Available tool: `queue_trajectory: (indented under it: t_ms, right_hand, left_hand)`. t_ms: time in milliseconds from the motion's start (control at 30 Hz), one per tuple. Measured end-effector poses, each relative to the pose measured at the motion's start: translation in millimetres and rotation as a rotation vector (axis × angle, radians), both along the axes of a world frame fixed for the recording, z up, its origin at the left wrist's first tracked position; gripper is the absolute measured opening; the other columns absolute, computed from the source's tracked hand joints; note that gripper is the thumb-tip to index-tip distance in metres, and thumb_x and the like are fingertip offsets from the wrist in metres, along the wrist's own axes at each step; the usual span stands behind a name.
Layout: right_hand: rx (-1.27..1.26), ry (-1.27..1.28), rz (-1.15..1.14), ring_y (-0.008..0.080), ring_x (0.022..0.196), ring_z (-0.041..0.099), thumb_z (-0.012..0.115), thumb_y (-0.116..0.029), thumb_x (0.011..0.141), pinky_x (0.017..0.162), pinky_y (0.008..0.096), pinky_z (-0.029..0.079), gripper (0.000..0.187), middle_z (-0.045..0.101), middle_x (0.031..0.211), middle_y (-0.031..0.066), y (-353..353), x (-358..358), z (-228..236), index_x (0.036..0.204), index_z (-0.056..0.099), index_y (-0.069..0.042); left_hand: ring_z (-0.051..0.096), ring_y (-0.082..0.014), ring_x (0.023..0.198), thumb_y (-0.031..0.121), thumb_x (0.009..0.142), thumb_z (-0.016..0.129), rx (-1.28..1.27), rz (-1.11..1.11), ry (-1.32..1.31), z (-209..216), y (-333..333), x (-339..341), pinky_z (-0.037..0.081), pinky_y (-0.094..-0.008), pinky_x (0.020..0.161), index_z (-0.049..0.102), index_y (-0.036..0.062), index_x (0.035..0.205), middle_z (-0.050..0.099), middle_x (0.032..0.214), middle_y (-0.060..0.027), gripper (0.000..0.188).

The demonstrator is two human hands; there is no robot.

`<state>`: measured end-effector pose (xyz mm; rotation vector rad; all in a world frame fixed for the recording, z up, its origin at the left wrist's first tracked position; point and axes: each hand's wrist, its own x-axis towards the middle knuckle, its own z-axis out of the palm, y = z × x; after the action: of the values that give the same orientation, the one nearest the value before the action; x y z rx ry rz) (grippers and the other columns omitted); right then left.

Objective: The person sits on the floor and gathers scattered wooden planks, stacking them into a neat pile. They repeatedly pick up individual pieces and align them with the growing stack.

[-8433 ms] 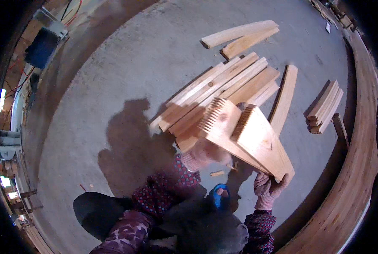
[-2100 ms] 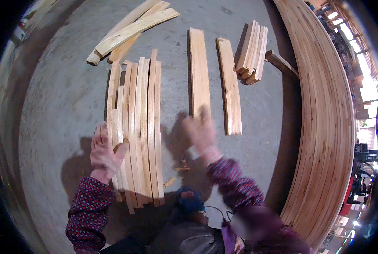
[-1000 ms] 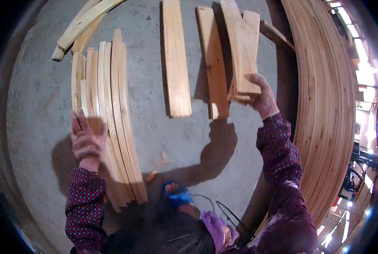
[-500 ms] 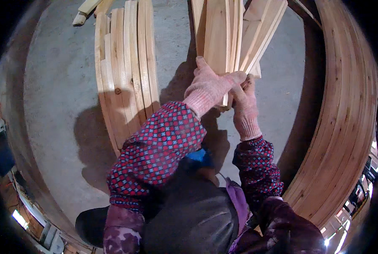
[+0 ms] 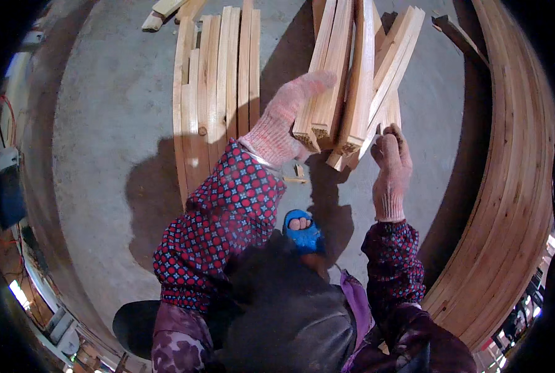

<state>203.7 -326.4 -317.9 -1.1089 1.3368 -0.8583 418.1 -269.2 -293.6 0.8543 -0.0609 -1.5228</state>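
My left hand (image 5: pixel 285 112), in a pink knit glove, wraps around a pair of long wooden strips (image 5: pixel 334 68), fingers over the top and thumb below. These strips are tilted, their square ends toward me. Beside them another strip (image 5: pixel 360 87) slants with its end lower, apart from the left fingers. More pale strips (image 5: pixel 402 53) fan out to the right, partly overlapped. My right hand (image 5: pixel 393 168), gloved alike, has its fingers curled and pinched at the near end of a pale strip (image 5: pixel 390 113) there; the fingertips hide the exact grip.
On the left, a row of wooden strips (image 5: pixel 218 81) lies on the concrete floor (image 5: pixel 109 112). A long curved-looking stack of boards (image 5: pixel 507 205) runs along the right. Small offcuts (image 5: pixel 296 179) lie near my blue slipper (image 5: pixel 303 235). Short wood pieces (image 5: pixel 165 9) lie at the far left.
My hands have moved apart: the left is a little left, holding a pair of strips, the right slightly right and lower. The bundle has spread and its ends point toward me. The view has shifted.
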Motion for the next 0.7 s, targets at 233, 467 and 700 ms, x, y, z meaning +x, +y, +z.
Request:
queue_trajectory:
  t_ms: [233, 467, 700]
  right_hand:
    - [-0.169, -0.060, 0.256, 0.0217, 0.118, 0.059, 0.054, -0.022, 0.104, 0.105, 0.0374, 0.047, 0.050, 0.059, 0.133, 0.0140, 13, 15, 33, 0.145, 0.049, 0.005]
    - [-0.189, -0.267, 0.365, 0.0248, 0.134, 0.051, 0.056, -0.025, 0.104, 0.114, 0.0379, 0.039, 0.055, 0.053, 0.144, 0.0173, 14, 42, 58, 0.149, 0.045, 0.004]
    - [-0.225, -0.135, 0.443, 0.0233, 0.133, 0.051, 0.054, -0.022, 0.103, 0.113, 0.0352, 0.039, 0.053, 0.053, 0.144, 0.0170, 12, 44, 65, 0.148, 0.046, 0.004]
  left_hand:
    - [0.066, -0.0351, 0.113, 0.041, 0.097, 0.061, -0.061, 0.034, 0.272, -8, -19, 10, 0.058, -0.0499, 0.096, 0.050, 0.0030, 0.142, 0.064, 0.127, -0.0183, 0.059]
    - [0.068, -0.0294, 0.112, 0.043, 0.098, 0.062, -0.146, 0.044, 0.346, 21, -24, 3, 0.058, -0.0450, 0.095, 0.053, 0.0069, 0.142, 0.066, 0.127, -0.0155, 0.057]
    - [0.071, -0.0280, 0.104, 0.047, 0.092, 0.070, -0.040, 0.077, 0.163, 37, -11, 4, 0.062, -0.0431, 0.086, 0.057, 0.0050, 0.138, 0.069, 0.120, -0.0146, 0.063]
